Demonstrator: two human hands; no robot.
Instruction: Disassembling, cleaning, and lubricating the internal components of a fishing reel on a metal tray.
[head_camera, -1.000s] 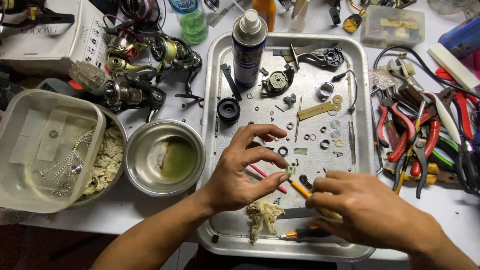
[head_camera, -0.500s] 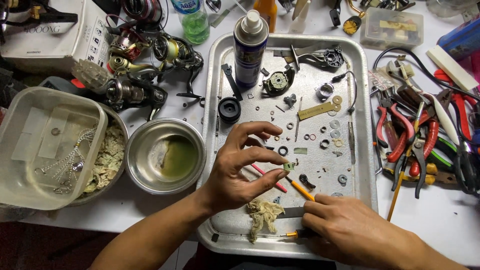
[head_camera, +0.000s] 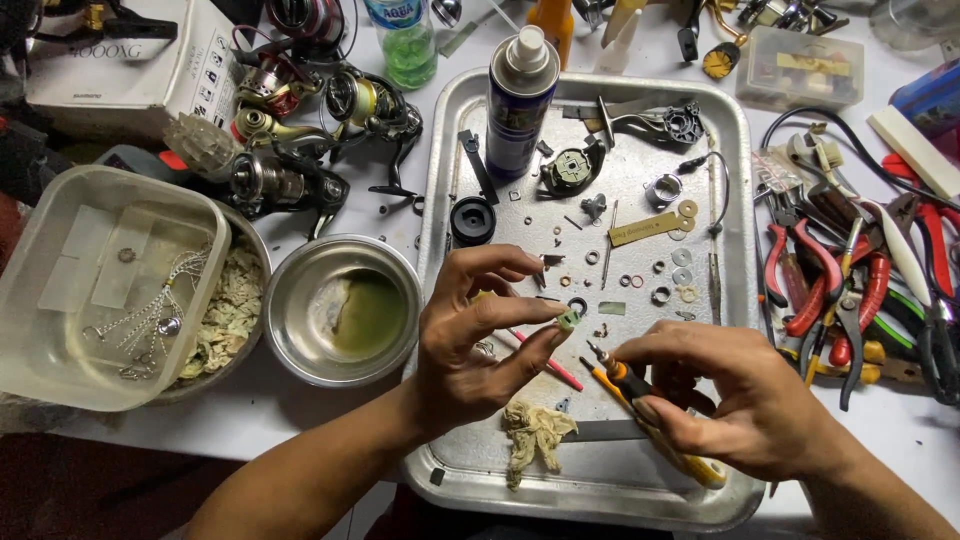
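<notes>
While both hands hover over the metal tray (head_camera: 735, 300), small work goes on.
Left hand (head_camera: 478, 335) grip pinches a pale green part (head_camera: 569, 319); right hand (head_camera: 745, 400) grip clamps an orange screwdriver (head_camera: 640, 400), tip just beside it.

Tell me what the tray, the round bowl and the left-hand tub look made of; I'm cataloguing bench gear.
Tray: seemingly aluminium or steel, with a dull grey sheen and scuffed, rolled rim. Round bowl: likely stainless steel, with brighter, mirror-like reflections on its wall. Tub: plastic, with cloudy translucent walls through which the contents show.
</notes>
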